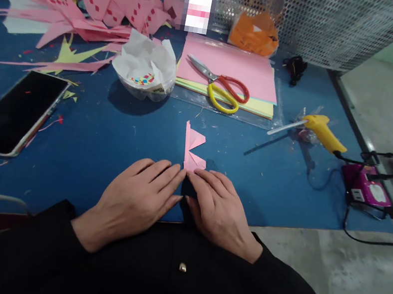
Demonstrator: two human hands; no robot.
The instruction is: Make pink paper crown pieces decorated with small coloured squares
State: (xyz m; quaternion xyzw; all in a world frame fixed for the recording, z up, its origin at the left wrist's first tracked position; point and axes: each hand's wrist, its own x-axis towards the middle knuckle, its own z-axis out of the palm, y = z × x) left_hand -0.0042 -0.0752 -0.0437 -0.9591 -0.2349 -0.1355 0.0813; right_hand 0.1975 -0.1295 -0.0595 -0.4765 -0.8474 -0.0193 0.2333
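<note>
A small folded piece of pink paper (188, 146) lies on the blue table in front of me, with a straight strip on its left side and two pointed flaps to the right. My left hand (143, 191) rests palm down, fingers stretched out side by side, its fingertips at the paper's near left corner. From the other side my right hand (218, 206) lies flat too, with its fingertips over the near edge of the paper. Both thumbs point inward with a small gap between them. The palms hide whatever is beneath them.
Red-and-yellow-handled scissors (212, 76) lie on bagged coloured paper (234, 62). Left of them are a paper-lined bowl (145, 69), pink cut paper (98, 13) and a phone (16, 110). Rightward sit a yellow glue gun (323, 131), a purple power box (366, 189) and cables.
</note>
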